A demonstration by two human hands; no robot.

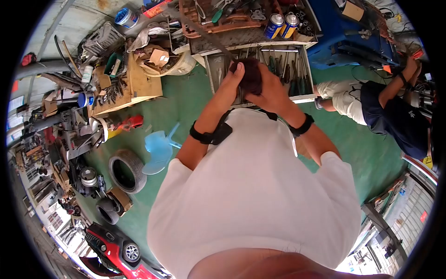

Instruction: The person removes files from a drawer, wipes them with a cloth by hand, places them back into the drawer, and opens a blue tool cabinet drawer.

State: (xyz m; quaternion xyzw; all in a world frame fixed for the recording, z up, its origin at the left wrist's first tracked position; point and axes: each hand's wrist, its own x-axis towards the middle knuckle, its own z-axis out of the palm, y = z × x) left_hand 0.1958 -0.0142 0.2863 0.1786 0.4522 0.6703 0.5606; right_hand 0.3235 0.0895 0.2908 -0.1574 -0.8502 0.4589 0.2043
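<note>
Above the open drawer (302,97), a dark maroon cloth (251,74) is bunched between my two hands. My left hand (228,86) grips its left side, thumb pressed up against it. On the other side, my right hand (273,88) has its fingers wrapped round the cloth. A long thin dark bar (209,38) runs from the upper left down to the cloth; its lower end is hidden, so I cannot tell how it is held. Screwdrivers (288,69) and other long-handled tools lie in the drawer beneath my hands.
Two blue-and-yellow spray cans (274,26) and an orange-brown tool case (227,23) sit on the bench top. At left are a wooden cabinet (144,83), a blue plastic chair (158,151) and a tire (127,171). Another person (371,104) works at right.
</note>
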